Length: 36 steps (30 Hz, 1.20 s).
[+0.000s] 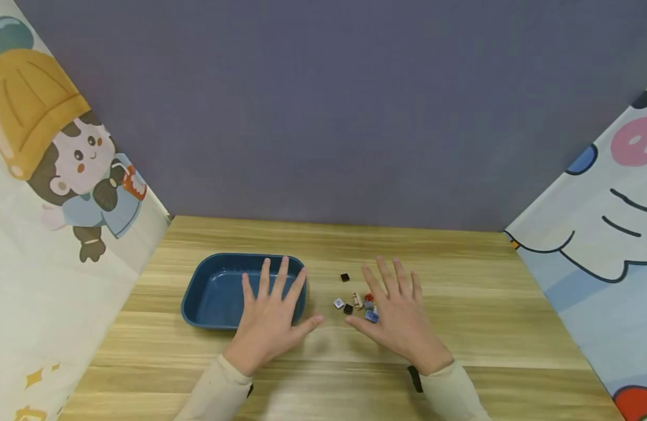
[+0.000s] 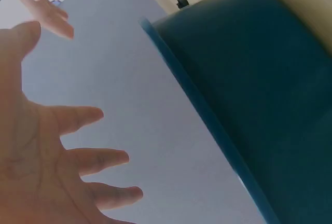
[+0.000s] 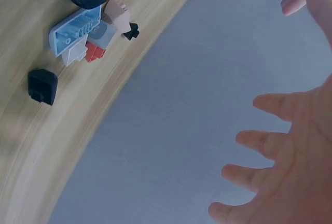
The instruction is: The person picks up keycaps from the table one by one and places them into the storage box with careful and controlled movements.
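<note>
Sleeves (image 1: pixel 215 389): nearest of all, pale cream, coming in from the bottom edge, with a dark strap (image 1: pixel 415 379) beside the right cuff.
Left hand (image 1: pixel 271 321): up above the table, back showing, crossing the right end of the bin in the head view.
Left fingers (image 2: pixel 98 159): straight and wide apart, empty!
Right hand (image 1: pixel 402 321): raised too, hiding part of the keycaps from the head view.
Right fingers (image 3: pixel 249 175): fanned just as wide, also empty.
Keycaps (image 1: pixel 357 300): scattered on the table, between bin and right hand and partly behind that hand.
Light blue keycap (image 3: pixel 75 29): hollow side showing, bunched with white, grey-blue, red and cream.
Black keycap (image 1: pixel 345 278): small, out at the far side, apart from the bunch.
Bin (image 1: pixel 218 298): dark blue, rounded corners, standing left of the keycaps.
Table (image 1: pixel 434 251): striped pale wood underneath everything.
Side sheets (image 1: pixel 26 234): cartoon-printed, flanking left and right.
Back panel (image 1: pixel 329 117): plain purple-grey, rising behind the table.
</note>
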Tool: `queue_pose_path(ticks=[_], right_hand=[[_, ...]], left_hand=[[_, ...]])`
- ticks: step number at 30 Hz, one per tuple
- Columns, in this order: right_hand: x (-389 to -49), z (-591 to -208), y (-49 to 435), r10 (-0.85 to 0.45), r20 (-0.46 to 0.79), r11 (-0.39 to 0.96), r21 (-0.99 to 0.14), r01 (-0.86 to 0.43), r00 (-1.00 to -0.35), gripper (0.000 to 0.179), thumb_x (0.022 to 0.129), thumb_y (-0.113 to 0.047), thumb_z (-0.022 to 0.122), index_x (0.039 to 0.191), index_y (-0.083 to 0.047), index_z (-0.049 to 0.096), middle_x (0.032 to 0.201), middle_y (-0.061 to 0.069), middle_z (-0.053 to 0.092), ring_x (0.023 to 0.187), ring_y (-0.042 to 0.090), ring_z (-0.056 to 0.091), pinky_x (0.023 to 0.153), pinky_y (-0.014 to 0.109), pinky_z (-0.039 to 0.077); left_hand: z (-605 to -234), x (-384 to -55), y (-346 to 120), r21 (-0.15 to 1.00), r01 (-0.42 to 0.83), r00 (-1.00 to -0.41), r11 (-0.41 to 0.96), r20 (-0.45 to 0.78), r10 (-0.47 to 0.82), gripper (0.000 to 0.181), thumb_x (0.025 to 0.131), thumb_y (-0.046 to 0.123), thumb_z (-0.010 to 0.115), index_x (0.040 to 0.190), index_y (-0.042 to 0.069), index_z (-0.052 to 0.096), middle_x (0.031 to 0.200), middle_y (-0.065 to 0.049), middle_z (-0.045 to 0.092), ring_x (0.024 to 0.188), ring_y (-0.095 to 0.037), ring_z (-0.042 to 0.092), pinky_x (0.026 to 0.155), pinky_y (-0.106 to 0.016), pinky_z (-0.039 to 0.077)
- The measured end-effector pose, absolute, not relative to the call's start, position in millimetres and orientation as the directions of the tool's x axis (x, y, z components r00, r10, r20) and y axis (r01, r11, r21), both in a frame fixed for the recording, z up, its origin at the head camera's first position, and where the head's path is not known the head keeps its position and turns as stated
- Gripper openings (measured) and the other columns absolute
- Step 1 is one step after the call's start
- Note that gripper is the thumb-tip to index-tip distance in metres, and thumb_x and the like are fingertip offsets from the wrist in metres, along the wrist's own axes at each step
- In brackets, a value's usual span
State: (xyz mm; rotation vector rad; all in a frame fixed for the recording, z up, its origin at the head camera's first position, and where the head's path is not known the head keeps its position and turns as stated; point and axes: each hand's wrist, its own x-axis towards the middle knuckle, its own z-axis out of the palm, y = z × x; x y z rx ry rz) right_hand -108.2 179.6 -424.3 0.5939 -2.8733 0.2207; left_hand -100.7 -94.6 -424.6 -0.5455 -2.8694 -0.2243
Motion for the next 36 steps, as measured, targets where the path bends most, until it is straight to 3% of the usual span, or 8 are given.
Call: queue_pose_path(ticks=[3, 9, 15, 21, 27, 36], right_hand=[[-108, -425, 183, -0.371, 0.235, 0.909, -0.107, -0.403, -0.898, 0.101, 0.084, -0.082, 0.047, 0.160, -0.019, 0.027, 0.165, 0.015, 0.016, 0.150, 0.041, 0.004, 0.114, 0.071, 0.008], [-107, -425, 190, -0.370, 0.225, 0.906, -0.128, -0.404, -0.901, 0.094, 0.088, -0.074, 0.054, 0.158, -0.016, 0.030, 0.163, 0.017, 0.021, 0.149, 0.043, 0.009, 0.114, 0.071, 0.009], [-106, -428, 201, -0.367, 0.202, 0.904, -0.154, -0.400, -0.908, 0.083, 0.095, -0.057, 0.060, 0.158, -0.014, 0.029, 0.161, 0.019, 0.024, 0.147, 0.046, 0.015, 0.113, 0.072, 0.011], [-106, -432, 210, -0.360, 0.198, 0.906, -0.159, -0.392, -0.912, 0.076, 0.097, -0.048, 0.062, 0.156, -0.011, 0.033, 0.158, 0.021, 0.029, 0.143, 0.048, 0.025, 0.113, 0.071, 0.014], [-105, -439, 219, -0.364, 0.234, 0.905, -0.139, -0.401, -0.902, 0.064, 0.096, -0.033, 0.068, 0.148, -0.003, 0.044, 0.149, 0.024, 0.043, 0.133, 0.047, 0.041, 0.110, 0.069, 0.026], [-106, -454, 232, -0.350, 0.265, 0.910, -0.130, -0.393, -0.899, 0.048, 0.091, -0.021, 0.075, 0.131, 0.001, 0.060, 0.126, 0.023, 0.062, 0.114, 0.042, 0.059, 0.093, 0.066, 0.047]], left_hand=[[-423, -101, -101, 0.118, 0.370, -0.909, 0.922, 0.253, 0.332, 0.086, 0.092, 0.078, 0.036, 0.158, 0.024, 0.031, 0.164, -0.016, 0.016, 0.148, -0.048, 0.005, 0.108, -0.079, 0.006], [-420, -100, -121, 0.159, 0.356, -0.910, 0.921, 0.282, 0.303, 0.075, 0.097, 0.064, 0.048, 0.155, 0.017, 0.040, 0.161, -0.019, 0.026, 0.148, -0.047, 0.008, 0.108, -0.078, 0.015], [-422, -100, -152, 0.152, 0.350, -0.886, 0.924, 0.373, 0.274, 0.059, 0.099, 0.039, 0.061, 0.147, 0.008, 0.050, 0.153, -0.024, 0.039, 0.140, -0.050, 0.029, 0.100, -0.073, 0.037], [-423, -98, -186, 0.155, 0.308, -0.853, 0.939, 0.482, 0.200, 0.051, 0.092, 0.016, 0.070, 0.138, 0.000, 0.056, 0.142, -0.028, 0.049, 0.128, -0.052, 0.045, 0.087, -0.071, 0.047], [-425, -95, -217, 0.202, 0.258, -0.861, 0.945, 0.491, 0.130, 0.049, 0.089, 0.008, 0.071, 0.133, -0.008, 0.056, 0.135, -0.034, 0.052, 0.120, -0.055, 0.049, 0.084, -0.072, 0.046], [-440, -90, -245, 0.246, 0.228, -0.881, 0.942, 0.464, 0.092, 0.036, 0.088, -0.006, 0.063, 0.121, -0.019, 0.058, 0.123, -0.038, 0.057, 0.105, -0.056, 0.057, 0.087, -0.065, 0.050]])
